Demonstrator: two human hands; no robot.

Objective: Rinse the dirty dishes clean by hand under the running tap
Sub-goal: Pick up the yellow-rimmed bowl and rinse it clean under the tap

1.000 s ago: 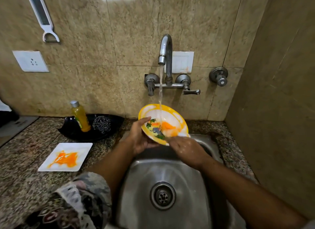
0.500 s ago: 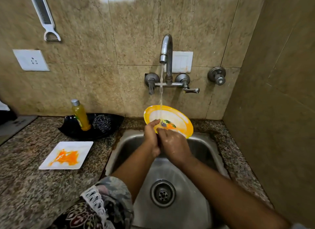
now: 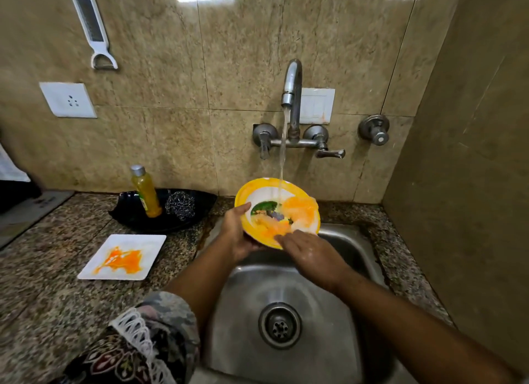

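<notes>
A round yellow-rimmed plate (image 3: 257, 194) with a green picture and orange smears is tilted under the water stream from the tap (image 3: 292, 97), above the steel sink (image 3: 352, 249). My left hand (image 3: 236, 233) grips the plate's left rim, thumb on the face. My right hand (image 3: 310, 253) has its fingers spread flat on the plate's lower right face, over the orange smear. A square white plate (image 3: 148, 246) smeared with orange lies on the counter to the left.
A black dish (image 3: 200, 200) at the wall holds a yellow soap bottle (image 3: 146, 192) and a steel scrubber (image 3: 180, 204). The granite counter (image 3: 57, 297) surrounds the sink. A wall (image 3: 458, 183) closes the right side. A peeler (image 3: 91, 28) hangs above.
The plate has turned to face me more, showing its orange smear again. My right hand slid from the plate's left centre down to its lower right edge. My view came closer.
</notes>
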